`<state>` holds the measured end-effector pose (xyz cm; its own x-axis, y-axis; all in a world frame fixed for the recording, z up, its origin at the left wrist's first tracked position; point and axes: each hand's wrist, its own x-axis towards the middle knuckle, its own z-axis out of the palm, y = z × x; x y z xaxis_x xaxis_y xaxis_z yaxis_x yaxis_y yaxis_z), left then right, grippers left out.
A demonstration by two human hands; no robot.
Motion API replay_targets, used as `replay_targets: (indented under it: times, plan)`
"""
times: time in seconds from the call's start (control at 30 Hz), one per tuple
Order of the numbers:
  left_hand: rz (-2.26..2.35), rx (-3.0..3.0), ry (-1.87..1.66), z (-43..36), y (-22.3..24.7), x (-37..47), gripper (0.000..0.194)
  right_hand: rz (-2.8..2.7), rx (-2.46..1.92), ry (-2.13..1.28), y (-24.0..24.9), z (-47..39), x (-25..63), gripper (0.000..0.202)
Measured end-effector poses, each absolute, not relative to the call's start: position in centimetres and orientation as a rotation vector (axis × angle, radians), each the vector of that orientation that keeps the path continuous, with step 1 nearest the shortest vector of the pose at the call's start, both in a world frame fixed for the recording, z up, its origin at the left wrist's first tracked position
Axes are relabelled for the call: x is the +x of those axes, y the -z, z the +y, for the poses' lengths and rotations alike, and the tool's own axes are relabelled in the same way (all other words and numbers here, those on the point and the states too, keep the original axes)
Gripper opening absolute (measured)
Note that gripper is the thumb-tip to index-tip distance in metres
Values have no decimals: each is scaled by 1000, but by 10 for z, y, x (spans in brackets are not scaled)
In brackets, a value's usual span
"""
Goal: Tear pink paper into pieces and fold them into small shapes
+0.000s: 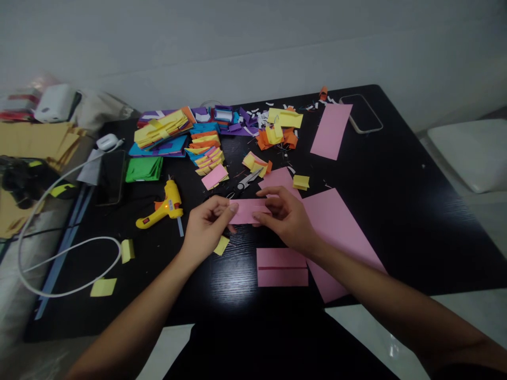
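Observation:
A small pink paper strip (246,211) is stretched between my two hands above the black table. My left hand (209,224) pinches its left end, thumb on top. At the right end, my right hand (288,219) grips it between thumb and fingers. Below my right hand lies a pink folded piece (282,259) with a darker line across it. A large pink sheet (340,237) rests partly under my right forearm. Just beyond my hands are grey-bladed scissors (249,180) and another pink sheet (282,182).
A yellow glue gun (162,206) lies left of my left hand. Stacks of folded yellow paper (162,129) and green paper (144,169) sit farther back. A white cable (71,245) loops at left. A phone (111,177) and a pink sheet (331,129) also lie on the table (420,211).

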<state>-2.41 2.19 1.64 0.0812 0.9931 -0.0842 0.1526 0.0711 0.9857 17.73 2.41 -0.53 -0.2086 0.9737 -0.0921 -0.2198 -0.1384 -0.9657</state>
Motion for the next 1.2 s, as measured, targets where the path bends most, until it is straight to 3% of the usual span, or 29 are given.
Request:
replay_targets:
  times: [0.2, 0.73, 0.93, 1.2]
  plan:
    - [1284, 1186, -990, 23, -16, -26, 35, -1096, -979, -1539, 4, 24, 176, 28]
    - [1334, 1131, -988, 25, -19, -28, 28, -1013, -971, -1603, 3, 28, 179, 32]
    - [1320, 1171, -1010, 24, -20, -26, 29, -889, -1022, -1708, 1, 29, 178, 56]
    - [1289, 1194, -1027, 23, -19, -25, 32, -851, -1070, -1720, 3, 32, 179, 44]
